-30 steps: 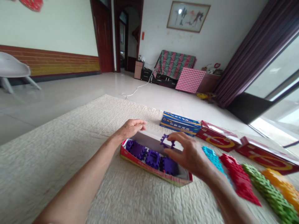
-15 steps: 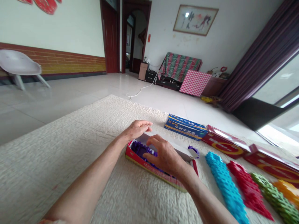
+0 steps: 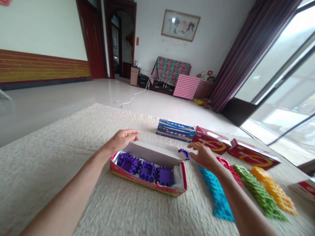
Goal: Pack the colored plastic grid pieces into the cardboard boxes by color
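The loose purple toothed tile (image 3: 185, 154) lies just left of the right hand (image 3: 202, 156), fingers parted. The left hand (image 3: 123, 139) hides any grip.

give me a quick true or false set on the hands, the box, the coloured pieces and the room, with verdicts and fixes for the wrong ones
1. The right hand is beside a single purple piece outside the open box. True.
2. Only pink pieces lie in the open box. False: purple pieces lie in it.
3. The left hand is by the open box's far left corner. True.
4. The blue pieces lie nearer the open box than the green pieces. True.
5. Yellow pieces lie between the blue and green ones. False: red pieces lie there.
6. A dark curtain hangs at the left of the view. False: the dark curtain hangs at the right.
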### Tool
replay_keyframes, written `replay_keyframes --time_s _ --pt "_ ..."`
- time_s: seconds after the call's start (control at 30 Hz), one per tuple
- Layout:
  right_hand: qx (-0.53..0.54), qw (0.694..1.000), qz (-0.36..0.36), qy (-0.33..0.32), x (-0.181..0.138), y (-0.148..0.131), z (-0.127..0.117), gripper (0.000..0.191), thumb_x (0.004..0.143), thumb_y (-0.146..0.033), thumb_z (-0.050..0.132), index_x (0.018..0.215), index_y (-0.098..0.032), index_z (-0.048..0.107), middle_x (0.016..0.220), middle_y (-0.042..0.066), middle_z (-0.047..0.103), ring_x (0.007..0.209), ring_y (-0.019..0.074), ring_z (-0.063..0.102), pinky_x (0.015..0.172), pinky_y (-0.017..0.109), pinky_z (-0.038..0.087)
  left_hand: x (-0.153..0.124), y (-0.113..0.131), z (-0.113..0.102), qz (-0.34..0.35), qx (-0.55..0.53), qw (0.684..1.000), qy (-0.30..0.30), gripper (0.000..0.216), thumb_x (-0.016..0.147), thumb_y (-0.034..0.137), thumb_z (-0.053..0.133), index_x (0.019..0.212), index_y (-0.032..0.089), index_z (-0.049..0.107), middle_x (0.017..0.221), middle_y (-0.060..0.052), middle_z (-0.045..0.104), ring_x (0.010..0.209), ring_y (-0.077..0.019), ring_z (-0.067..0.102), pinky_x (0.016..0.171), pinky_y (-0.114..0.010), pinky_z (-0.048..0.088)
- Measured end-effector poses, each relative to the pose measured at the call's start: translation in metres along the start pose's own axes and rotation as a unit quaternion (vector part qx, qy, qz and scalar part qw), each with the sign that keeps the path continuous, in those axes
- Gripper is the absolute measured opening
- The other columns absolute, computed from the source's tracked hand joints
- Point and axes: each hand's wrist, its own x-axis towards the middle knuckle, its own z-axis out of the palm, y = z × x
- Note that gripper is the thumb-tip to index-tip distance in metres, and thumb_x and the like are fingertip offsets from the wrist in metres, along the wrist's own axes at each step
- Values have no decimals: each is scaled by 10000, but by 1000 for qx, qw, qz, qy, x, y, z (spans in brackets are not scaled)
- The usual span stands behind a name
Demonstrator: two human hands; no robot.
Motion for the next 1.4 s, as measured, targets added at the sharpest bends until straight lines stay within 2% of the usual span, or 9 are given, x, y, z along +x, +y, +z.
replay_keyframes --time_s 0.1,0.27,0.43,0.57,0.67,0.77,0.97,1.2,1.4 --pt "-23 998 -39 -52 4 8 15 351 684 -116 544 1019 -162 639 1066 105 684 984 227 639 852 328 475 0 0 0 -5 1 1000 -2 437 763 351 549 1118 110 634 936 -93 730 936 -213 662 921 -386 461" --pt "-52 992 -50 -103 11 15 35 337 666 -122 578 995 -134 654 1021 130 693 946 249 646 830 330 479 0 -2 0 2 2 1000 -6 434 769 350 554 1121 109 632 944 -94 727 935 -209 658 931 -390 455" --pt "-49 993 -49 -97 12 22 38 291 675 -130 584 951 -152 674 986 117 703 921 251 655 818 330 485 -1 0 1 -2 1 1000 -1 409 774 339 550 1106 117 637 925 -84 728 925 -208 658 920 -390 459" --pt "-34 998 -29 -32 4 16 18 292 690 -182 601 974 -160 669 1031 118 695 932 265 658 816 360 499 -1 0 1 2 1 1000 -5 404 781 333 547 1109 112 632 931 -90 727 925 -210 656 915 -398 459" --pt "-7 998 -35 42 -6 -7 -6 286 738 -283 624 999 -169 656 1039 109 687 922 261 660 818 381 505 0 -2 0 2 -9 1000 -8 408 780 322 552 1117 104 624 943 -100 726 920 -209 656 916 -403 457" --pt "53 991 -93 77 -16 -52 -25 281 773 -324 635 1023 -196 637 1082 85 671 960 227 644 845 362 499 0 -3 0 6 -10 1000 -9 393 783 306 550 1114 106 625 943 -99 726 916 -204 657 918 -403 454" --pt "141 969 -190 -67 -20 -136 -20 256 737 -205 669 990 -213 635 1075 42 657 959 168 616 858 299 489 1 -4 0 10 -9 1000 -9 399 782 297 553 1120 99 627 943 -102 727 914 -201 661 898 -384 465" --pt "122 961 -204 -140 -12 -150 11 284 722 -209 680 1002 -219 633 1062 48 655 946 180 610 863 313 489 0 -2 1 4 -19 1000 -7 387 783 277 549 1117 101 636 923 -99 732 901 -196 666 883 -372 470" --pt "136 964 -201 -109 -16 -150 -1 227 749 -227 669 971 -204 626 1033 49 652 917 167 609 816 293 487 1 -3 1 4 -23 1000 -5 371 777 271 558 1102 116 645 906 -86 735 897 -190 670 894 -368 468"
